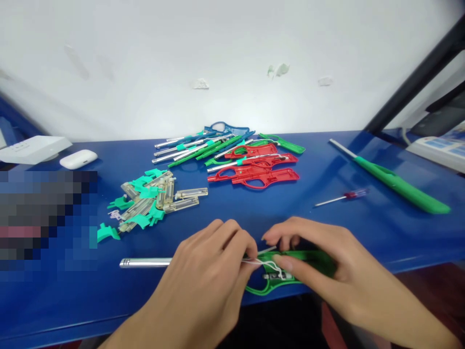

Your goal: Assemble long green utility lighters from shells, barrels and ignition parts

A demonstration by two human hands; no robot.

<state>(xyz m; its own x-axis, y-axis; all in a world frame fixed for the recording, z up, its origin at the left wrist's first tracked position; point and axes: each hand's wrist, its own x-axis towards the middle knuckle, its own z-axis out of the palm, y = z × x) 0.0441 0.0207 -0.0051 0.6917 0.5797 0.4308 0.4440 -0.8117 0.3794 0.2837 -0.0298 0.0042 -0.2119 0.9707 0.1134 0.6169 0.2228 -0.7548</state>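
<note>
A green lighter casing half (pixel 258 290) with a long metal tube (pixel 145 262) lies at the front edge of the desk, its inside facing up. White wires (pixel 271 264) and a small black part (pixel 278 276) show in the casing. My left hand (pixel 214 266) is closed over the casing where the tube meets it, pinching the white wires between thumb and fingers. My right hand (pixel 319 252) is over the handle end, thumb at the wires and index finger apart from it. A thin pale tip (pixel 268 250) shows between the hands.
Behind are red casing halves (pixel 261 174) and green and blue ones with metal tubes. Clear fuel tanks (pixel 187 203) and teal triggers (pixel 140 220) are heaped left. A screwdriver (pixel 341 198) and a whole green lighter (pixel 399 184) lie right. A white earbud case (pixel 78 159) sits far left.
</note>
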